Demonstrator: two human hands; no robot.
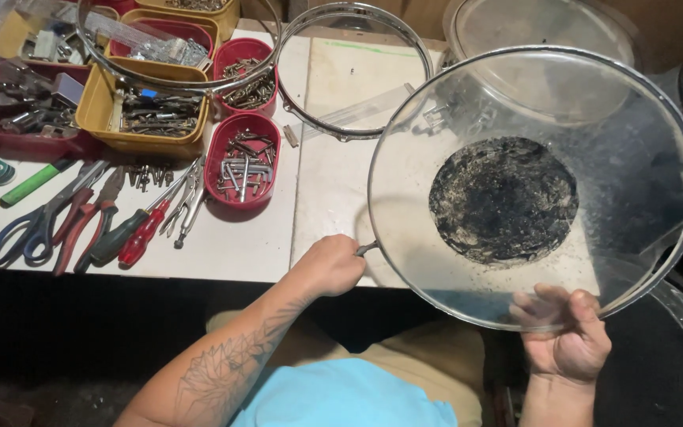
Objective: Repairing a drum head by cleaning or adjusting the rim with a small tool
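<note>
My right hand (567,336) grips the near rim of a clear round drumhead (405,237), held tilted above the table edge. A worn black circular patch (503,198) sits at its centre, with dark flecks scattered around it. My left hand (332,265) is closed on a small metal tool (367,247) whose tip touches the drumhead's left rim. My tattooed left forearm reaches up from the lower middle.
On the white table (333,166) lie a metal hoop (353,71), scissors (29,225), pliers and screwdrivers (132,233). Red bowls (240,162) and yellow trays (140,115) hold metal hardware. Another clear drumhead (539,28) lies behind; a dark drum (658,372) stands at lower right.
</note>
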